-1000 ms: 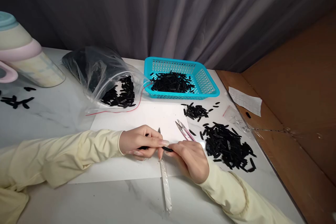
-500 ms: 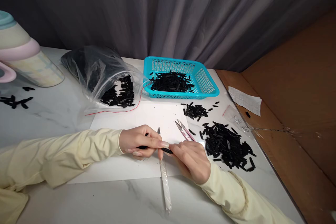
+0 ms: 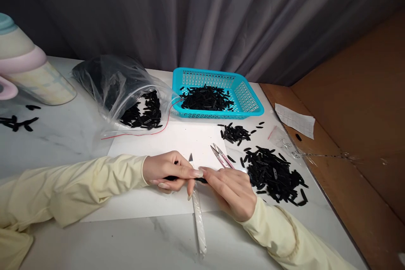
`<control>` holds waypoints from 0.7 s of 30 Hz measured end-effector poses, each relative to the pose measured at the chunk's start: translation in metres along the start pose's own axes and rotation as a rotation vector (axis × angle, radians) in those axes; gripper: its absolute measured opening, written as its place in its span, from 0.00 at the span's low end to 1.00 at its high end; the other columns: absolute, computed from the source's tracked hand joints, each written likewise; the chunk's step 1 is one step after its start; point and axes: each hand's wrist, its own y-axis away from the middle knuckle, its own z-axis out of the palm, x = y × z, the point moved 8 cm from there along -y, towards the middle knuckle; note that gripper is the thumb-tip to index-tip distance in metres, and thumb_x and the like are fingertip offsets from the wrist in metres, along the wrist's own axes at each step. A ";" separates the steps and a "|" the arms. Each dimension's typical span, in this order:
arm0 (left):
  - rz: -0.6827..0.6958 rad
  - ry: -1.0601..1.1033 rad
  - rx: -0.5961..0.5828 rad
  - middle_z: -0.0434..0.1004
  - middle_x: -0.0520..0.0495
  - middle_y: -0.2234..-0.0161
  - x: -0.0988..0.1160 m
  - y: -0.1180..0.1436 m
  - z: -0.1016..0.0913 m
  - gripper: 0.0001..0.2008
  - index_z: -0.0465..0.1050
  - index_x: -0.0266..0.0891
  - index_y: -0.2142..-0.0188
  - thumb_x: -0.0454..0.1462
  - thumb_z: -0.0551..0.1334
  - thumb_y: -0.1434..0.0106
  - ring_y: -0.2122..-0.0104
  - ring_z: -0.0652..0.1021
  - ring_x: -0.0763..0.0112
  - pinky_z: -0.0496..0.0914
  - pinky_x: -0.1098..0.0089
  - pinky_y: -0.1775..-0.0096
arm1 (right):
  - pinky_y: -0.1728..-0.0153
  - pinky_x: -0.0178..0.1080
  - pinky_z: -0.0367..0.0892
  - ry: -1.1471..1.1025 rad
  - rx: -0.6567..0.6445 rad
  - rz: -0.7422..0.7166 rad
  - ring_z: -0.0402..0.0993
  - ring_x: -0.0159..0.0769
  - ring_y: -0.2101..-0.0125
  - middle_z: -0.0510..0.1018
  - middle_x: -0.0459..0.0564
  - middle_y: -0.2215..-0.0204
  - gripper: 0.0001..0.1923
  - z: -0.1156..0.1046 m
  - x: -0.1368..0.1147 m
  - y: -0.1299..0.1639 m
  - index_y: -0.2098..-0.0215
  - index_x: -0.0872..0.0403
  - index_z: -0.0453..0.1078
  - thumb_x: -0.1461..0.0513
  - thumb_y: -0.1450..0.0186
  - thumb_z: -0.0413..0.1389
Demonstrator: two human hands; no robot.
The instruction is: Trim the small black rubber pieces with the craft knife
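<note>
My left hand [image 3: 174,171] and my right hand [image 3: 230,190] meet over a white sheet of paper [image 3: 133,200]. Between their fingertips they pinch a small, slim black piece [image 3: 201,180], mostly covered by the fingers. More black pieces [image 3: 171,177] are tucked in the curled fingers of my left hand. Beneath the hands lies a craft knife with a wrapped white handle [image 3: 199,228], its blade tip pointing away. Thread snips [image 3: 223,157] with pink handles rest just beyond my right hand.
A heap of black pieces [image 3: 274,175] lies at the right, a smaller pile [image 3: 236,133] behind it. A blue basket [image 3: 218,114] and an open zip bag [image 3: 114,88] hold more. A tumbler [image 3: 38,76] stands at the left; a cardboard wall [image 3: 357,93] borders the right.
My right fingers have shifted slightly over the black piece, now covering more of it. Its index finger lies closer to my left thumb. The things on the table stay put.
</note>
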 end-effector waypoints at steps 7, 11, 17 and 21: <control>-0.003 0.041 -0.022 0.54 0.58 0.94 0.000 -0.001 0.002 0.17 0.72 0.31 0.77 0.42 0.56 0.38 0.95 0.50 0.83 0.46 0.77 0.90 | 0.82 0.35 0.65 -0.011 0.022 0.027 0.74 0.35 0.78 0.80 0.61 0.69 0.12 0.000 0.001 -0.001 0.55 0.65 0.66 0.72 0.38 0.51; 0.008 0.108 -0.041 0.55 0.58 0.94 -0.001 -0.001 0.003 0.17 0.71 0.31 0.75 0.42 0.55 0.37 0.95 0.48 0.83 0.45 0.78 0.91 | 0.81 0.33 0.66 -0.094 0.085 0.261 0.71 0.31 0.82 0.79 0.51 0.77 0.12 -0.003 0.014 0.000 0.55 0.60 0.67 0.68 0.37 0.54; 0.049 0.154 0.008 0.53 0.59 0.94 0.000 -0.001 -0.001 0.17 0.70 0.31 0.74 0.43 0.54 0.37 0.94 0.48 0.84 0.45 0.80 0.91 | 0.75 0.35 0.71 -0.262 0.127 0.405 0.75 0.34 0.75 0.79 0.52 0.73 0.11 -0.001 0.021 0.003 0.57 0.58 0.70 0.69 0.38 0.54; 0.066 0.148 0.032 0.53 0.59 0.94 0.001 0.000 -0.003 0.17 0.70 0.31 0.74 0.43 0.55 0.37 0.95 0.48 0.84 0.45 0.80 0.91 | 0.73 0.36 0.72 -0.316 0.135 0.414 0.76 0.36 0.72 0.80 0.54 0.69 0.13 0.001 0.023 0.004 0.56 0.58 0.70 0.71 0.39 0.53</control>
